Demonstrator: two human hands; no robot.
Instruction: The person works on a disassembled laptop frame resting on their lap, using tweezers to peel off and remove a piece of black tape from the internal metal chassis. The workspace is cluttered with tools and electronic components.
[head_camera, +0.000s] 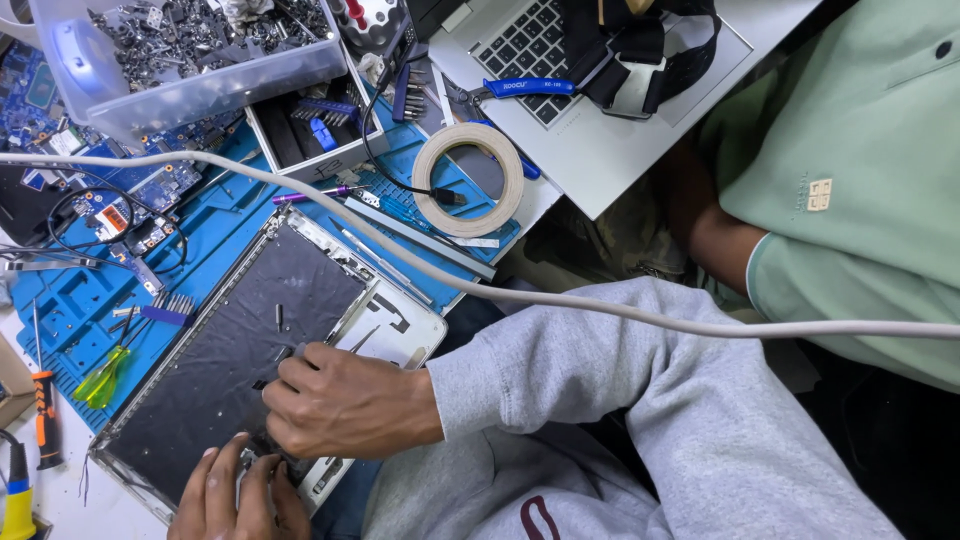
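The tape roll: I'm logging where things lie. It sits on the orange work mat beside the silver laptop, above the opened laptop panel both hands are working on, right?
Not quite: the head view shows the work mat is blue, not orange. The rest holds: the tape roll lies on it beside the silver laptop, above the opened laptop panel where the right hand and left hand work.

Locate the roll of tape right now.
In the head view, the roll of tape lies upper centre on the blue mat, beside the silver laptop.
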